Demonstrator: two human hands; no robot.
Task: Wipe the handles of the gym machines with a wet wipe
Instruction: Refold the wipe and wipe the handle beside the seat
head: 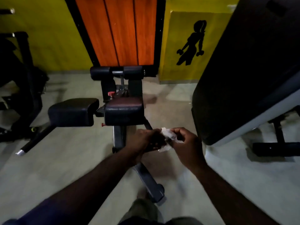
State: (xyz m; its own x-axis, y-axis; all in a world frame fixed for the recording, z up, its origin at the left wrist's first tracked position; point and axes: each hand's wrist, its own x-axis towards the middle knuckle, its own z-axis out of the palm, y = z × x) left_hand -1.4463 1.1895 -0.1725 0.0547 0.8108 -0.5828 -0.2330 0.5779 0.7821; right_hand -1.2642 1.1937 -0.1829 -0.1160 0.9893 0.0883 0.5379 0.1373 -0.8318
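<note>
Both of my hands meet in the lower middle of the head view, holding a crumpled white wet wipe [168, 138] between them. My left hand [146, 140] grips its left side and my right hand [186, 143] pinches its right side from above. Just beyond the hands stands a gym machine with a dark padded seat [124, 111], a second pad [73, 111] to its left and two black roller pads [116, 72] behind. A long black bar with a silver end [21, 151] slants down to the floor at the left. My hands touch no part of the machine.
A large black padded bench [243, 70] on a grey frame rises at the right, its foot [276, 148] on the floor. Another dark machine [19, 88] fills the left edge. An orange panel [121, 30] and yellow walls close off the back. Pale floor lies between the machines.
</note>
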